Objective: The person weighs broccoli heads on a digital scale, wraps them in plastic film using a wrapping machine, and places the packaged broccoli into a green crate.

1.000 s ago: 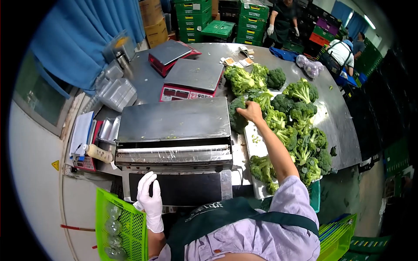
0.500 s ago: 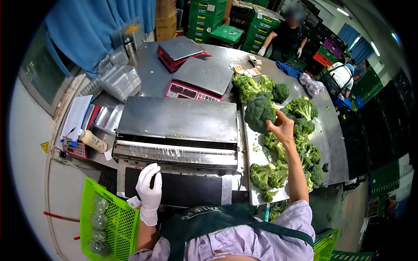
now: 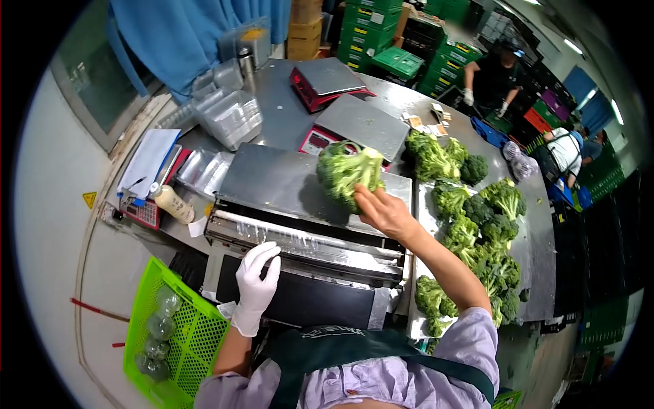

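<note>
A broccoli head (image 3: 340,170) is in my bare right hand (image 3: 385,213), held above the metal lid of the wrapping machine (image 3: 266,178) with its cut stem side showing. My gloved left hand (image 3: 257,281) is over the front of the machine, near the roll of clear film (image 3: 306,240). Its fingers are slightly bent and apart, with nothing between them. To the right, many broccoli heads (image 3: 501,228) lie on a white board (image 3: 424,267) and on the metal table beside it.
Two red scales (image 3: 364,126) (image 3: 327,80) stand behind the machine. Clear trays (image 3: 231,116), a bottle (image 3: 172,203) and a clipboard (image 3: 146,160) are at the left. A green basket (image 3: 197,334) holds wrapped items. Co-workers (image 3: 496,82) (image 3: 565,153) are beyond the table, by stacked crates.
My right hand has lifted a broccoli head from the pile and carried it left over the machine, turning its stem side into view. The camera view has shifted. My left hand remains near the machine's front.
</note>
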The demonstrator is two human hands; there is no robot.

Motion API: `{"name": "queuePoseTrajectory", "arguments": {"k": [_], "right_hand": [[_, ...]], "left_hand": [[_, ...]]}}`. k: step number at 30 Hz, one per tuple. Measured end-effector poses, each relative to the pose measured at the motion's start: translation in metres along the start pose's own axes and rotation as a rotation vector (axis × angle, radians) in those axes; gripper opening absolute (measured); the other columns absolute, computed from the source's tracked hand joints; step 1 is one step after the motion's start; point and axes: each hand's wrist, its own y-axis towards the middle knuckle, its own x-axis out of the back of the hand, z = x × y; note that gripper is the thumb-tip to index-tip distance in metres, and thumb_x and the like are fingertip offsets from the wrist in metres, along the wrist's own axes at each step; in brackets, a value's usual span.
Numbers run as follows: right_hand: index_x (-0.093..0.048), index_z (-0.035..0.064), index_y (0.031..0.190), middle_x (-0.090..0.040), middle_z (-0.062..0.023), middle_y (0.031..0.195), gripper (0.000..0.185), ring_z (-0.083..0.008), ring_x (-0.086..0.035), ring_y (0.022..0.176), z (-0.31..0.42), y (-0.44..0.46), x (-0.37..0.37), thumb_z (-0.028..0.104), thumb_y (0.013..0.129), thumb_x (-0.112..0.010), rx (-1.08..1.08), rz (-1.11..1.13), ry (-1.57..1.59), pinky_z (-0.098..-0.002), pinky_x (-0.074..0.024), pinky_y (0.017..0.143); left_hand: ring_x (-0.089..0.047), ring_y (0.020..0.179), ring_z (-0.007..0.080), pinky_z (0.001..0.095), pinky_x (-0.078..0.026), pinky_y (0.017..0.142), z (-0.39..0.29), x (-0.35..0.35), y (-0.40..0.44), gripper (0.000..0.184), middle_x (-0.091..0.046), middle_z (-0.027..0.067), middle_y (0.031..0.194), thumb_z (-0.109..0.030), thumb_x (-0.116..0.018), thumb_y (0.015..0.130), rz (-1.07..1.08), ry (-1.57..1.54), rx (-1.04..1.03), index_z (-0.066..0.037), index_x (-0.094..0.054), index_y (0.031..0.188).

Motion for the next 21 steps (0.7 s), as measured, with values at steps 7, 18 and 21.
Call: {"name": "queuePoseTrajectory", "arguments": {"k": [7,18,21], "right_hand": [[-0.058,0.0011,0.103,-0.055,-0.0076,0.119,0.036,-0.0191,-0.051,0.079,0.025,0.040,-0.052,0.011,0.068,-0.057,0.243,-0.071,0.055,-0.0261,-0.0480,0.059],[-0.061,0.0037,0.101,-0.057,-0.0083,0.114,0.030,-0.0240,-0.053,0.096,0.050,-0.005,0.011,0.012,0.072,-0.057,0.174,0.405,0.061,-0.0316,-0.0463,0.076],[-0.062,0.0055,0.099,-0.059,-0.0065,0.112,0.026,-0.0186,-0.054,0.093,0.058,-0.018,-0.001,0.015,0.075,-0.056,0.310,0.392,0.072,-0.0280,-0.0472,0.071]], "left_hand": [[-0.061,0.086,0.0282,0.0376,-0.048,0.077,0.029,0.009,0.040,0.019,-0.063,0.0098,0.094,-0.005,-0.066,0.072,0.100,0.158,-0.206,-0.005,-0.064,0.091],[-0.057,0.080,0.0184,0.0316,-0.047,0.065,0.103,0.026,0.095,0.027,-0.057,0.0016,0.100,-0.016,-0.054,0.077,0.750,0.510,-0.924,-0.013,-0.059,0.103],[-0.058,0.077,0.0182,0.0311,-0.049,0.060,0.119,0.012,0.096,0.017,-0.058,0.0010,0.095,-0.017,-0.054,0.076,0.789,0.472,-1.027,-0.012,-0.061,0.090]]}}
